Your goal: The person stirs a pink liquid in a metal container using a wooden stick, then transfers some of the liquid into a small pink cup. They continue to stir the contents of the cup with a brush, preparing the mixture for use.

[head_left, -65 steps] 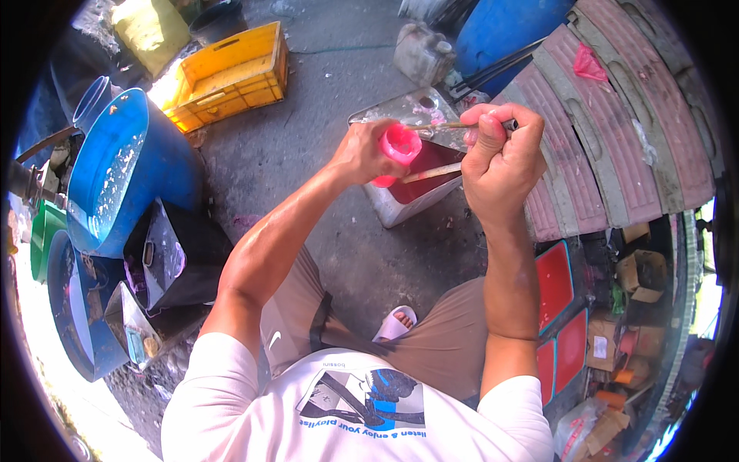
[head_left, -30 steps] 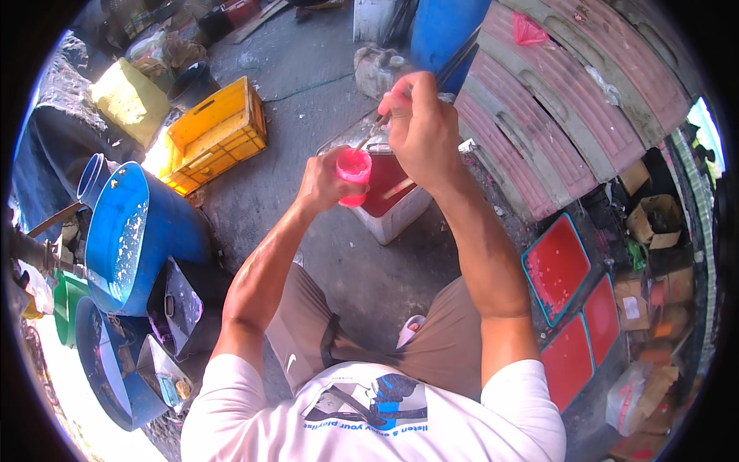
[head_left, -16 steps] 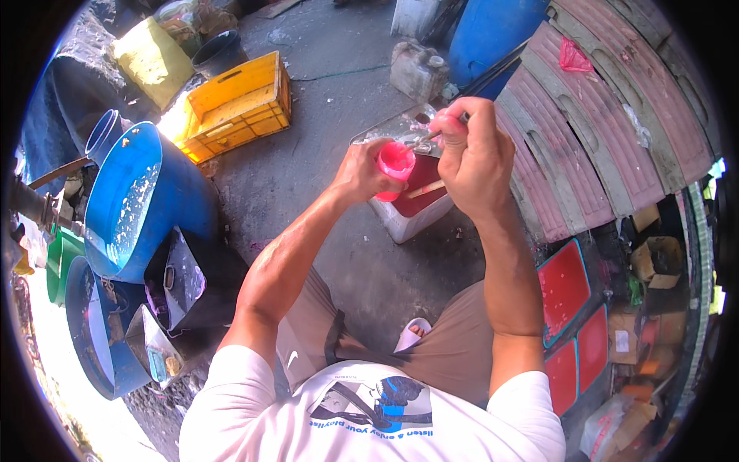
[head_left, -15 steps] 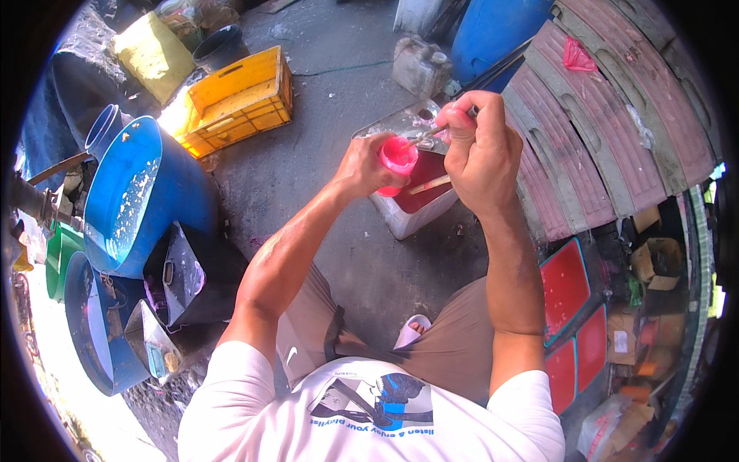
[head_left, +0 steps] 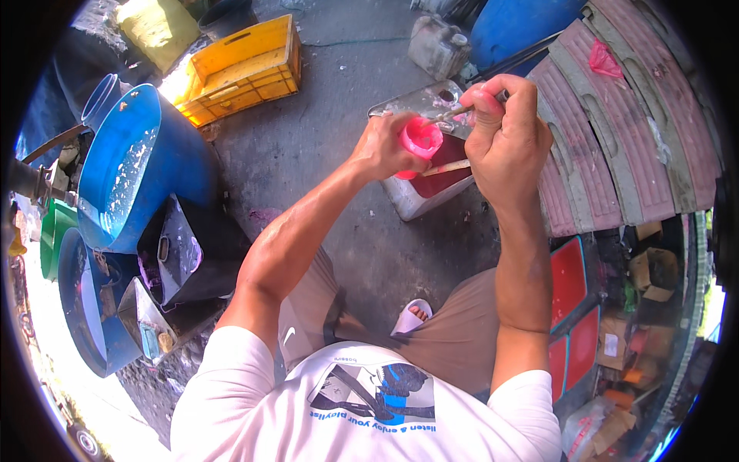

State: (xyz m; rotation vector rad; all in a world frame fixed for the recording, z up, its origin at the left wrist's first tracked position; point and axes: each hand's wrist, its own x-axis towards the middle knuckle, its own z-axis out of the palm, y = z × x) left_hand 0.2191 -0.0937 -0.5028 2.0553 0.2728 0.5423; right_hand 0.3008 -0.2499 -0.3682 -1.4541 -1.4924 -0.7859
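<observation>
My left hand (head_left: 382, 148) is wrapped round a bright pink plastic cup (head_left: 422, 138), open end up, with pink material inside. My right hand (head_left: 509, 132) is raised to the right of it, fingers closed on a thin stick or tool (head_left: 450, 115) whose lower end reaches the cup's mouth; my thumb is stained pink. Directly below both hands stands a pale square container (head_left: 408, 202) of red liquid, its upper part partly hidden by the cup and hands. A pale wooden stick (head_left: 445, 167) lies across its opening, and a grimy metal top with a hole (head_left: 400, 102) is behind.
Blue tub (head_left: 108, 192), black containers (head_left: 185, 269) at left; yellow crate (head_left: 246, 83), grey jerrycan (head_left: 437, 48), blue drum (head_left: 519, 27) behind. Pink-grey panels (head_left: 631, 131), red trays (head_left: 577, 343), cardboard boxes (head_left: 653, 273) at right. My sandalled foot (head_left: 412, 317) is on the concrete floor (head_left: 331, 92).
Across the earlier frames the view shifts back and forth. Since half a second ago both hands, cup and stick appear further right and higher in the picture; the grips look the same.
</observation>
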